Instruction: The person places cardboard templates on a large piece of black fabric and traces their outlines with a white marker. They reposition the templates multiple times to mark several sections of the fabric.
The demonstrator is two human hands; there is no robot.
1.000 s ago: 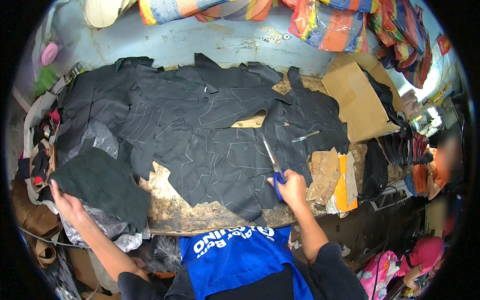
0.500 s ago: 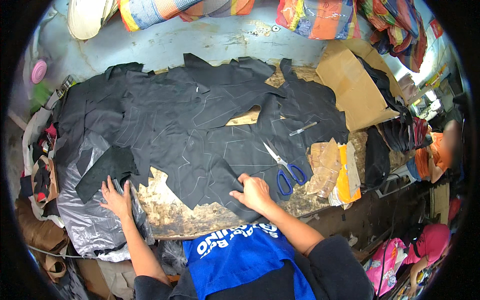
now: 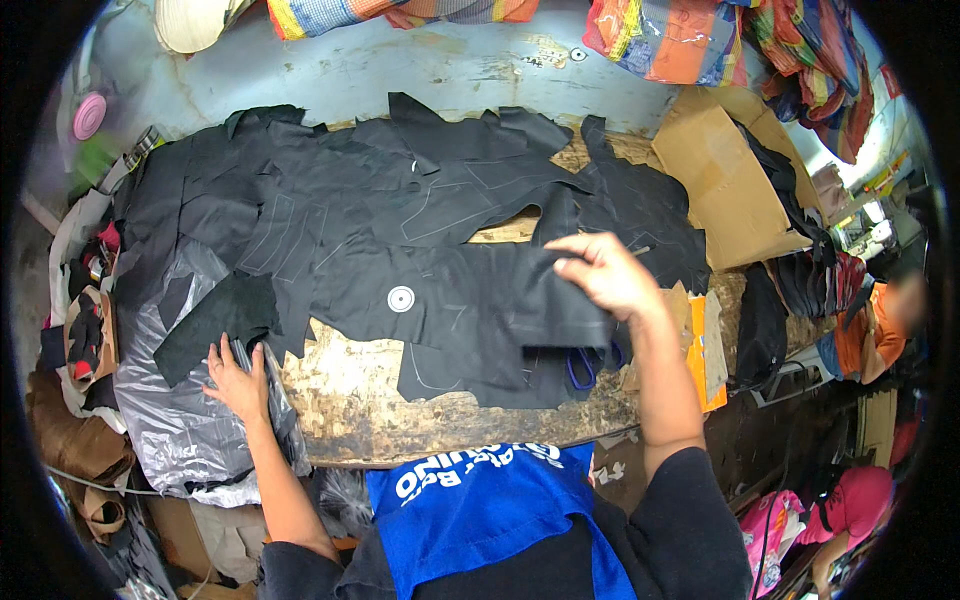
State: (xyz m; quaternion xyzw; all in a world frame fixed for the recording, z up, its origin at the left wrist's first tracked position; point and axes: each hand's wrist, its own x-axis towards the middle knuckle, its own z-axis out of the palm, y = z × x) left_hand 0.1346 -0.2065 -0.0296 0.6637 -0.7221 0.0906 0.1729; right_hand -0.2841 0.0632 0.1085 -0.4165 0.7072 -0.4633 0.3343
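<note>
The right hand (image 3: 605, 275) pinches a folded piece of black fabric (image 3: 520, 300), lifted over the worn wooden table (image 3: 370, 390); blue-handled scissors (image 3: 583, 365) lie partly hidden beneath it; left of the table, the left hand (image 3: 238, 380), fingers spread, presses on a clear plastic bag (image 3: 180, 420) holding dark fabric scraps (image 3: 215, 320).

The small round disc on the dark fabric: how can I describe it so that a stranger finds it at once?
Start at the worn wooden table covered with dark fabric pieces. Near the middle of the front edge of the cloth, between the left hand and the right hand, lies the disc. It is the only pale, round thing on the black cloth.
</note>
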